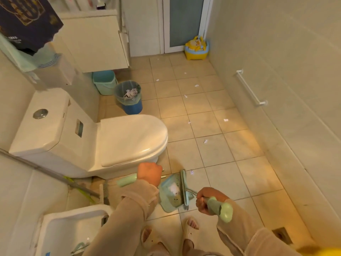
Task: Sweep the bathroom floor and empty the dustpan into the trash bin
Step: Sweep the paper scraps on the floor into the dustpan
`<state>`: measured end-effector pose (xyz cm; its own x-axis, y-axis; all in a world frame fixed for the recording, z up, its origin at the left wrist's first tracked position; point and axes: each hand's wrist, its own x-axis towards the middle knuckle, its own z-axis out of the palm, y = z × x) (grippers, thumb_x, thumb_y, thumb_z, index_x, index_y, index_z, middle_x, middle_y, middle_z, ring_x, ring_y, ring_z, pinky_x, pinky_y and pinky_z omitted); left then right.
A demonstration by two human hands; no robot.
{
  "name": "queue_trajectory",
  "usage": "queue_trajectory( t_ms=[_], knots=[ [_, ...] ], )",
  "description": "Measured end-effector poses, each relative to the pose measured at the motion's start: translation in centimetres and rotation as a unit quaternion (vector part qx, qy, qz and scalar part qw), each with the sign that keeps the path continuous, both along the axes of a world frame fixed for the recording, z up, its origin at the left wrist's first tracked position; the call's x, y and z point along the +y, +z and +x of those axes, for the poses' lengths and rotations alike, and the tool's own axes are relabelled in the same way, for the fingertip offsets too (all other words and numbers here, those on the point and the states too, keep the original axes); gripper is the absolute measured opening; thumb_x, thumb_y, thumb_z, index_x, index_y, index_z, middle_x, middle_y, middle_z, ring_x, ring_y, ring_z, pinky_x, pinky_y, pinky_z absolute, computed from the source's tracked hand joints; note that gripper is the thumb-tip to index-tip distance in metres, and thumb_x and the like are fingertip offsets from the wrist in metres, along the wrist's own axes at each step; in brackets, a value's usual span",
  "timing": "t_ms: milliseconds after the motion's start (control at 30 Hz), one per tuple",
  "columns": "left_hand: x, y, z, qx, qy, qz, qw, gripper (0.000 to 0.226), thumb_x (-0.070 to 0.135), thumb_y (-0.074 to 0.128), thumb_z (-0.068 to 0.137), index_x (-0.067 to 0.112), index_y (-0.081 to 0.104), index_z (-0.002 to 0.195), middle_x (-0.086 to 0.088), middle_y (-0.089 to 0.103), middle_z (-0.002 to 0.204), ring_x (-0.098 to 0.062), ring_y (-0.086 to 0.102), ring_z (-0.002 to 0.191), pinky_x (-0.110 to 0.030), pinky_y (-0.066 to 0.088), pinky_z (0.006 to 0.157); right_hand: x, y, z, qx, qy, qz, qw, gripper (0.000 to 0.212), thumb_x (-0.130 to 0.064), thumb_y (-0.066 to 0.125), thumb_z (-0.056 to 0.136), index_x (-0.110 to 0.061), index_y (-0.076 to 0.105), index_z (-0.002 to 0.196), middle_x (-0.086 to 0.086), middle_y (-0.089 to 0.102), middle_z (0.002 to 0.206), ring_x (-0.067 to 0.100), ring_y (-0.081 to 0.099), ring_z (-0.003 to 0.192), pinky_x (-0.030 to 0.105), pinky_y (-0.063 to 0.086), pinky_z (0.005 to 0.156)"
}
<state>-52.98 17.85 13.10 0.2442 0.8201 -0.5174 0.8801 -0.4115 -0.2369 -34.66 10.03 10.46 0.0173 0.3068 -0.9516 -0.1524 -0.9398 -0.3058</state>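
A light-green dustpan (169,197) rests on the tiled floor in front of my feet, with white scraps and dirt inside it. My left hand (149,173) is shut on the dustpan's long green handle (126,180). My right hand (208,200) is shut on the green broom handle (220,207). The broom head (184,189) lies along the dustpan's right edge. Small white paper scraps (205,141) dot the floor ahead. A blue trash bin (129,97) with a clear liner and crumpled paper stands beyond the toilet.
A white toilet (118,141) with its lid down sits on the left. A washbasin (70,231) is at the bottom left, and a mop (83,191) leans there. A teal bucket (104,82) stands beside the bin, under a cabinet. A yellow potty (196,48) stands by the door. A floor drain (282,235) lies at the right.
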Motion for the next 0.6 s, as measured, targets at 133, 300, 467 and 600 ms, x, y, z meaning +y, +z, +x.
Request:
queue_trajectory(
  t_ms=[133,300,467,600],
  knots=[
    [0.7,0.0,3.1,-0.004,0.009,0.033,0.999,0.029,0.014,0.045,0.096,0.016,0.061,0.119,-0.004,0.065,0.123,-0.024,0.060,0.116,-0.032,0.048,0.092,0.2,-0.7,4.1,0.002,-0.049,0.004,0.999,0.036,-0.004,0.029,0.095,-0.006,0.039,0.061,0.006,0.043,0.024,0.013,0.040,0.015,0.008,0.033,0.025],
    [0.8,-0.3,5.0,-0.010,0.026,0.025,0.999,0.029,0.011,0.045,0.095,0.014,0.061,0.119,-0.006,0.065,0.123,-0.025,0.060,0.116,-0.033,0.049,0.091,1.4,0.5,5.9,-0.023,-0.063,-0.001,0.998,0.030,0.001,0.030,0.092,-0.006,0.039,0.064,0.005,0.041,0.028,0.009,0.034,0.012,0.005,0.029,0.026],
    [1.7,-0.3,6.0,0.006,0.040,-0.002,0.999,0.029,0.012,0.045,0.096,0.015,0.060,0.121,-0.002,0.062,0.126,-0.022,0.058,0.118,-0.032,0.049,0.094,2.6,1.3,6.4,-0.101,0.027,0.007,0.995,0.027,0.003,0.036,0.090,-0.005,0.040,0.064,0.010,0.038,0.052,0.010,0.036,0.019,0.010,0.030,0.031],
    [1.4,-0.6,6.3,0.003,0.038,-0.006,0.999,0.028,0.010,0.045,0.095,0.012,0.061,0.119,-0.004,0.064,0.123,-0.024,0.060,0.115,-0.036,0.051,0.096,3.3,-0.9,6.1,-0.170,0.153,0.012,0.974,0.031,0.002,0.044,0.089,-0.009,0.039,0.061,0.005,0.041,0.061,0.012,0.041,0.050,0.021,0.040,0.038]
  ],
)
